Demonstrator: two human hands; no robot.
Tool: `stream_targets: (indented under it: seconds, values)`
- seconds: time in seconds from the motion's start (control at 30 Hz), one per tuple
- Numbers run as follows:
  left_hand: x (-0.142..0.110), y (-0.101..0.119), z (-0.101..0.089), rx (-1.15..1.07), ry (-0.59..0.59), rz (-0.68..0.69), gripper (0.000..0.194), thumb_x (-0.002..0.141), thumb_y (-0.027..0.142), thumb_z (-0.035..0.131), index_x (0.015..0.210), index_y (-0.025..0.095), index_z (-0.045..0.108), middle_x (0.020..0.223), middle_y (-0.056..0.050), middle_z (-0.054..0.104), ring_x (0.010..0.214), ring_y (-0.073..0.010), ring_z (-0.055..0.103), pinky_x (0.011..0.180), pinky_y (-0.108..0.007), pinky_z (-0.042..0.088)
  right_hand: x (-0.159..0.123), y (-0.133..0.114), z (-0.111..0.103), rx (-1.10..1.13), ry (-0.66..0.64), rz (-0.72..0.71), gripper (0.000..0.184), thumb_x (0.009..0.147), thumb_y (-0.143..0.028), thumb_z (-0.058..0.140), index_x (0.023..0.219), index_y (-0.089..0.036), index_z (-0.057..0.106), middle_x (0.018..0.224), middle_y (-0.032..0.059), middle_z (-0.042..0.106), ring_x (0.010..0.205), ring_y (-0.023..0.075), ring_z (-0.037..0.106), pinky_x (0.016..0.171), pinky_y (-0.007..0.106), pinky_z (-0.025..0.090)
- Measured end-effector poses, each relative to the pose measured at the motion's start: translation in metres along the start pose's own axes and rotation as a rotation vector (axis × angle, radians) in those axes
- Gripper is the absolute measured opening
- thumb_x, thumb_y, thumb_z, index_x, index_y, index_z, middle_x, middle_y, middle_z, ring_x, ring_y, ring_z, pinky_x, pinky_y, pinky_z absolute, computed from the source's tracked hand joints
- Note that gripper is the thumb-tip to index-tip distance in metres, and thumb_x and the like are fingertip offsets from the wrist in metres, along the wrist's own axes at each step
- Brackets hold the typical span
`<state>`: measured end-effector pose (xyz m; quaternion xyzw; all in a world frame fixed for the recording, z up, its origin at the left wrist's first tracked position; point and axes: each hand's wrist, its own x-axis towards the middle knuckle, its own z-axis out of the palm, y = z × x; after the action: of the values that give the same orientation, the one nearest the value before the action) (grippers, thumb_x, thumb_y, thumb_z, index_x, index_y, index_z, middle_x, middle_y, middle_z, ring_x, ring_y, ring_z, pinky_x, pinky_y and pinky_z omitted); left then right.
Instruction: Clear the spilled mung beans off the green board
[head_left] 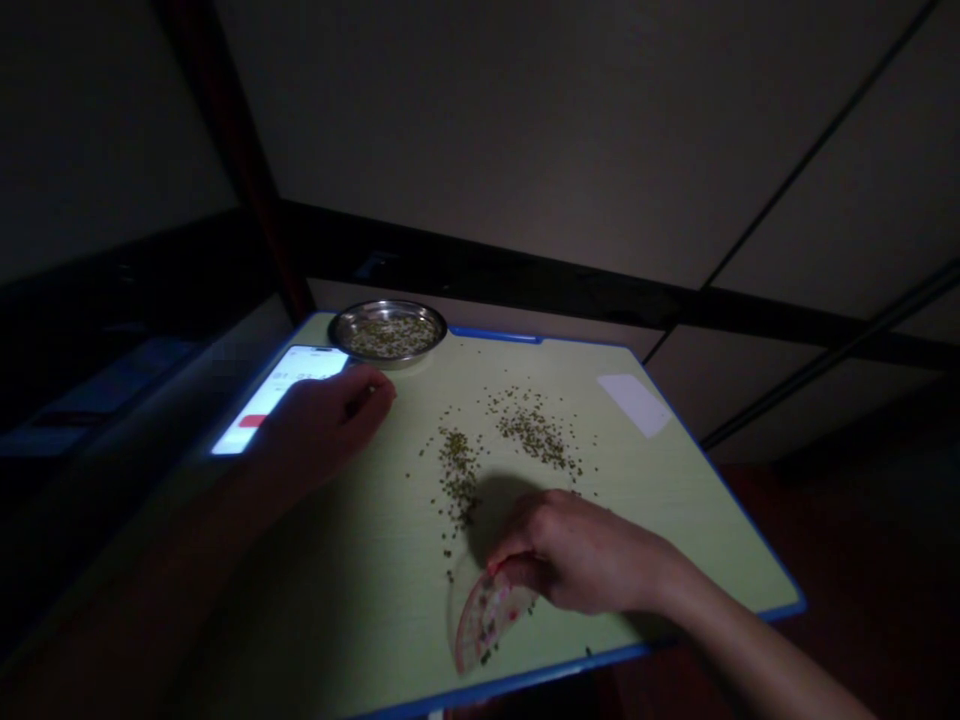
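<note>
My right hand [581, 550] is closed on the rim of a small clear plastic dish [484, 617] that it tilts near the board's front edge; a few green beans lie in it. Loose green beans [532, 432] are scattered in two patches over the middle of the pale green board [360, 590]. My left hand [330, 415] rests at the board's left side with fingers curled in a pinch, apparently on a bean or two, just below a round steel plate [388, 333] filled with beans.
A lit phone [274, 405] lies on the board's left edge, partly under my left hand. A white label [634, 403] is stuck at the far right of the board. The room around is dark; the board's blue edge [525, 678] ends close to me.
</note>
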<state>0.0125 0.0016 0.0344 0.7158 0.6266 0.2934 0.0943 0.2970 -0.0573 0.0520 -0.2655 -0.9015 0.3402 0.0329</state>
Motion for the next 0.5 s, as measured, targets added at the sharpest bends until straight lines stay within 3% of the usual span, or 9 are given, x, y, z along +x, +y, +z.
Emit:
stream_targets:
  seconds: [0.23,0.4,0.5]
  values:
    - [0.003,-0.002,0.003,0.000,-0.017,0.025,0.037,0.090,0.050,0.037,0.082,0.023,0.060,0.074,-0.003,0.068,0.068,-0.0188,0.060,0.066,-0.033,0.039,-0.033,-0.003,-0.002,0.058,0.075,0.153,0.024,0.082,-0.011,0.056,0.092,-0.024,0.074,0.083,0.0010,0.072,0.074,0.0162,0.062,0.069,0.029,0.045]
    - [0.004,-0.003,0.004,-0.040,0.014,0.021,0.036,0.088,0.050,0.038,0.082,0.023,0.061,0.076,-0.004,0.070,0.069,-0.0195,0.061,0.067,-0.033,0.040,-0.077,0.004,-0.029,0.055,0.401,0.391,0.019,0.093,-0.028,0.056,0.092,-0.019,0.072,0.085,0.0040,0.073,0.076,0.0163,0.062,0.067,0.029,0.046]
    - [0.005,-0.005,0.005,-0.033,0.007,0.024,0.036,0.088,0.050,0.038,0.083,0.023,0.061,0.074,-0.003,0.068,0.068,-0.0195,0.061,0.067,-0.033,0.040,-0.102,0.024,-0.030,-0.029,0.457,0.488,0.020,0.093,-0.027,0.054,0.089,-0.016,0.071,0.080,0.0042,0.070,0.070,0.0148,0.057,0.062,0.029,0.042]
